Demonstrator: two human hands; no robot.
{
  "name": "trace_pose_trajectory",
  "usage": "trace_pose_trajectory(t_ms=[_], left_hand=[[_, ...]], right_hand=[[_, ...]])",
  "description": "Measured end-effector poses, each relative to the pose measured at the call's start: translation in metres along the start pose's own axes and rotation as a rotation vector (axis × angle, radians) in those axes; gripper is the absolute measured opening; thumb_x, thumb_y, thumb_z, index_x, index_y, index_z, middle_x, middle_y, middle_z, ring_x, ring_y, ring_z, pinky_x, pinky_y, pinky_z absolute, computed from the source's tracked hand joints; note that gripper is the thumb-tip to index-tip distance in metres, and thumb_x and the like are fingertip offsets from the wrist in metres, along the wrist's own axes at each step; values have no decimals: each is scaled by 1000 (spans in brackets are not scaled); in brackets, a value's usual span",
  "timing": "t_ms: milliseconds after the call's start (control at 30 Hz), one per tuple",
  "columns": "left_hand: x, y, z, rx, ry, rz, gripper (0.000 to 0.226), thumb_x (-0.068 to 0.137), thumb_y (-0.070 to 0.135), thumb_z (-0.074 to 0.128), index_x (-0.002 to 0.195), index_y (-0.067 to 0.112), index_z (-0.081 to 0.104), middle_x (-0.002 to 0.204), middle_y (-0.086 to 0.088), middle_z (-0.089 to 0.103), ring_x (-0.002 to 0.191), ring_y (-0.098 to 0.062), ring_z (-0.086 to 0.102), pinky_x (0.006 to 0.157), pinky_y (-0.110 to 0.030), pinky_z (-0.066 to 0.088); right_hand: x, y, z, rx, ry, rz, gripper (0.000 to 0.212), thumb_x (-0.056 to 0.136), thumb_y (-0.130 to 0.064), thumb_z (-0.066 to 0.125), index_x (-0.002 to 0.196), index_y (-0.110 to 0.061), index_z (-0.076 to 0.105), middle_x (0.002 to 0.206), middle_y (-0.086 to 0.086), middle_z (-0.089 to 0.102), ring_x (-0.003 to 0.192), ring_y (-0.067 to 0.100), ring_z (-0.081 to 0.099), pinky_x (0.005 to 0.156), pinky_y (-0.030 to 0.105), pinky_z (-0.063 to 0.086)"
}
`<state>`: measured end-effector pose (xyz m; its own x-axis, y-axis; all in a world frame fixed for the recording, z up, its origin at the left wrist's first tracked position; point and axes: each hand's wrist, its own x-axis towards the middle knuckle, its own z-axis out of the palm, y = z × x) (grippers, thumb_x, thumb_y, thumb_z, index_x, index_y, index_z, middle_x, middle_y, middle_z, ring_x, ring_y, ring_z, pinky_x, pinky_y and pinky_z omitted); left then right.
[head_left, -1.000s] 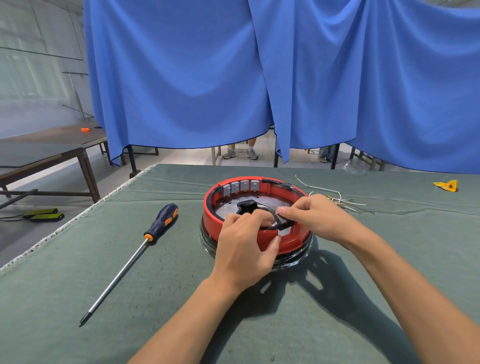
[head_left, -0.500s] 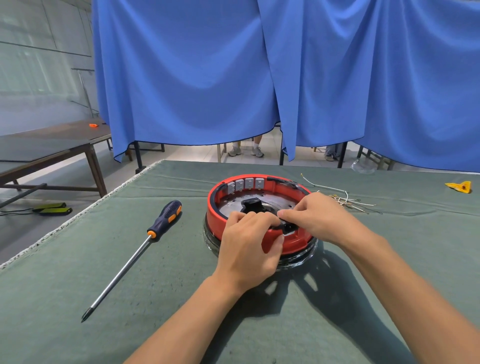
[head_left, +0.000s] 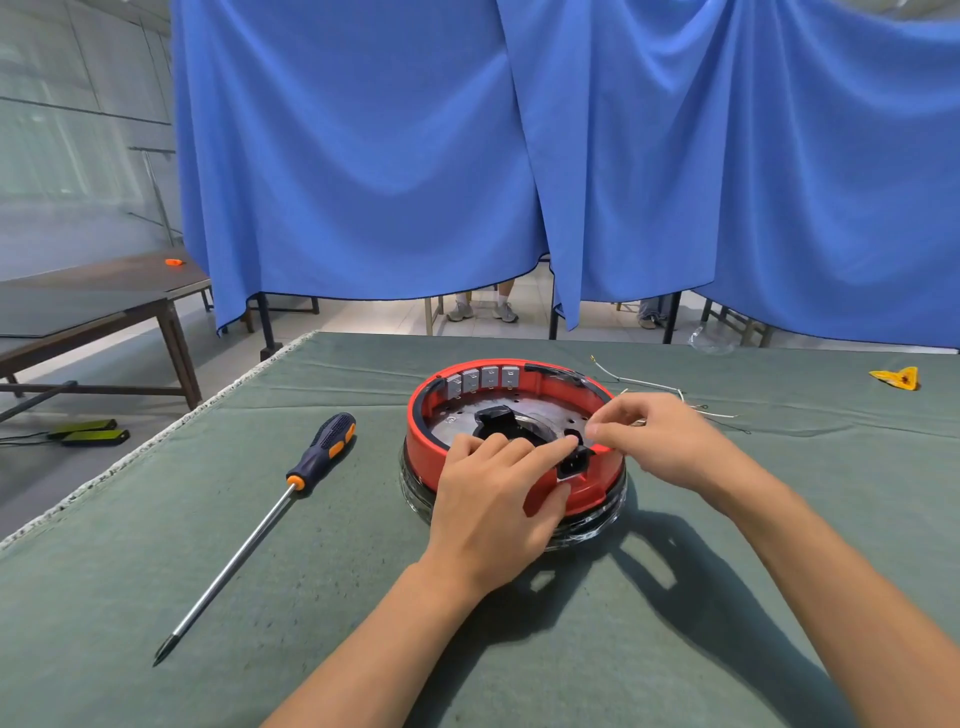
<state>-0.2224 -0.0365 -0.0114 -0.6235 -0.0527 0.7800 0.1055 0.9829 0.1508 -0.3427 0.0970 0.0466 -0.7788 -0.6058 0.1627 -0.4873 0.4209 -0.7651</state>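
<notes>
A round red appliance base (head_left: 431, 452) lies upside down on the green table cloth (head_left: 260, 597), on top of a clear glass part (head_left: 597, 530). Inside it are a metal plate (head_left: 457, 423) and a black centre piece (head_left: 493, 418). A black power socket (head_left: 571, 462) sits in the near rim. My left hand (head_left: 493, 499) grips that rim, thumb on the outer wall, index fingertip on the socket. My right hand (head_left: 660, 441) hovers just right of the socket with fingers curled and thumb and index together; nothing shows between them.
A long screwdriver (head_left: 322, 447) with a dark and orange handle lies left of the base. Loose wires (head_left: 649, 387) and a yellow scrap (head_left: 896, 376) lie at the back right. Blue curtains (head_left: 363, 156) hang behind the table. A wooden table (head_left: 104, 306) stands at the left.
My right hand has let go of the black socket and drawn up and to the right. My left index finger has stretched out onto the socket.
</notes>
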Motion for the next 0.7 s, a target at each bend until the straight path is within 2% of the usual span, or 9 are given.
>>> trace_pose_trajectory(t_ms=[67,167,300,433,533,700], left_hand=[[1,1,-1,11,1,0,33,84,34,56,112,26,70,77,11,65,70,-15,58,68,-29,35],[2,2,0,32,1,10,32,84,30,55,111,25,70,75,9,64,68,-16,58,65,-32,38],[2,2,0,69,-18,50,31,85,27,53,111,23,70,77,7,65,71,-18,59,63,-34,40],[-1,0,-2,68,-71,66,34,87,31,51,117,22,66,84,7,64,76,-17,57,67,-33,37],[-4,1,-1,73,-77,39,38,84,34,54,118,22,64,91,9,64,82,-16,57,74,-31,35],[-7,-1,2,45,-59,50,44,81,43,57,118,19,60,101,7,65,87,-18,58,80,-32,34]], right_hand=[[-2,2,2,66,-66,0,6,86,-21,67,81,-21,69,68,-12,61,54,-8,54,51,10,40],[-4,5,3,119,-95,0,5,87,-25,66,83,-23,68,67,-14,58,48,-9,50,50,12,42],[-9,9,1,181,-163,-16,7,87,-25,67,93,-21,68,81,-5,58,54,-2,52,54,18,45],[-10,13,3,219,-154,-20,10,86,-23,68,95,-20,66,97,3,53,57,-1,52,54,19,44],[-10,12,6,190,-129,-12,10,86,-27,68,93,-23,64,104,7,53,59,0,52,54,19,45],[-9,7,11,51,-74,-13,15,87,-34,65,94,-22,60,113,6,48,74,10,54,53,21,45]])
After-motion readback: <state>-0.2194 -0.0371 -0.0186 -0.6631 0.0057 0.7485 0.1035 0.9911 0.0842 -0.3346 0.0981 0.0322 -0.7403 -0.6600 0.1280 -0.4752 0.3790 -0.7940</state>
